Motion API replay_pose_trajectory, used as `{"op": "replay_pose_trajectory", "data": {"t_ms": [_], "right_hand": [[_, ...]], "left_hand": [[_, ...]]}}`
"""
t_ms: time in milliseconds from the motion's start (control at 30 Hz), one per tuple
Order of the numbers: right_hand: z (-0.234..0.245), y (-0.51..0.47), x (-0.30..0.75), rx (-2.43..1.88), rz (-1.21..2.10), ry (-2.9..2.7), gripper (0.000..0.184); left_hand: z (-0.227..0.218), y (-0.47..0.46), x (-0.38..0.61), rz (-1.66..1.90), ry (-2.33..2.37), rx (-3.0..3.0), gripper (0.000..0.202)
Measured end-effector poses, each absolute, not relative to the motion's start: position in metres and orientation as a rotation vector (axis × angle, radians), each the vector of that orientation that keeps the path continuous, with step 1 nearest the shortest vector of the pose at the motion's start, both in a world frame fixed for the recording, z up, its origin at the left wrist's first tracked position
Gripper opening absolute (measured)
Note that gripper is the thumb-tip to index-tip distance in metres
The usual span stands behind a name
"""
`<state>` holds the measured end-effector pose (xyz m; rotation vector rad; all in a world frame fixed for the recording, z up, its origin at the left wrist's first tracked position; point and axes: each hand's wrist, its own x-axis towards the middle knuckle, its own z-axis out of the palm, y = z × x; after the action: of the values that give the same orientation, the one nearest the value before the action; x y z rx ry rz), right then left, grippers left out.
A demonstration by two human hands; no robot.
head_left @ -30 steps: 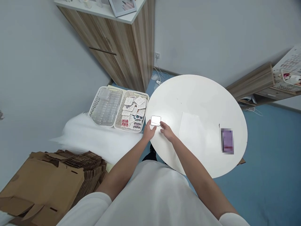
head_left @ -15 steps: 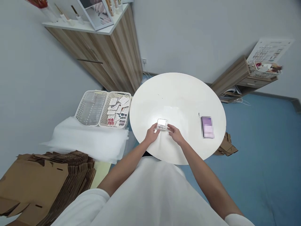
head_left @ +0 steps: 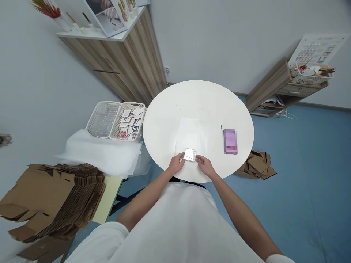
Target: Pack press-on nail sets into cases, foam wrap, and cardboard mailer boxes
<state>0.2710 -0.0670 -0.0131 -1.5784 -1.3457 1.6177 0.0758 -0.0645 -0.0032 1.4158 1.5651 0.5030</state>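
A small clear plastic box (head_left: 190,155) is between my two hands near the front of the white round table (head_left: 159,120). Glare whitens its lid, so the contents do not show well. My left hand (head_left: 177,164) grips the box's left side with thumb and fingers. On the opposite side, my right hand (head_left: 205,165) has its fingertips closed on the right edge. Behind the box, a thin translucent sheet (head_left: 189,131) lies flat on the tabletop.
A blurred purple item (head_left: 230,140) lies at the table's right. Left stand a white basket of clear boxes (head_left: 105,118) and another of small cards (head_left: 131,122). Nearby are white foam sheets (head_left: 101,151) and stacked cardboard (head_left: 52,197). More cardboard (head_left: 259,164) sits on the floor at right.
The box has come closer to my body with both hands, and its lid now reflects light. More of the translucent sheet shows behind it. The camera view has shifted slightly.
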Motion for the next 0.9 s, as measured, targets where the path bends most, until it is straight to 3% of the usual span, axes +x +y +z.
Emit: {"op": "replay_pose_trajectory", "data": {"t_ms": [333,533,733,900], "right_hand": [[-0.015,-0.074,0.259,-1.672,1.444,-1.451,0.053],[-0.004,-0.088,0.252,-1.801,0.987,-1.811,0.032],[-0.010,-0.105,0.247,-1.906,0.648,-2.296,0.015],[-0.019,-0.100,0.244,-1.925,0.552,-2.397,0.022]], "left_hand": [[-0.003,-0.065,0.067,0.372,1.489,1.568,0.045],[-0.006,-0.067,0.055,0.338,1.396,1.886,0.052],[-0.007,-0.071,0.042,0.116,1.346,2.170,0.035],[-0.003,-0.070,0.037,0.024,1.317,2.280,0.024]]}}
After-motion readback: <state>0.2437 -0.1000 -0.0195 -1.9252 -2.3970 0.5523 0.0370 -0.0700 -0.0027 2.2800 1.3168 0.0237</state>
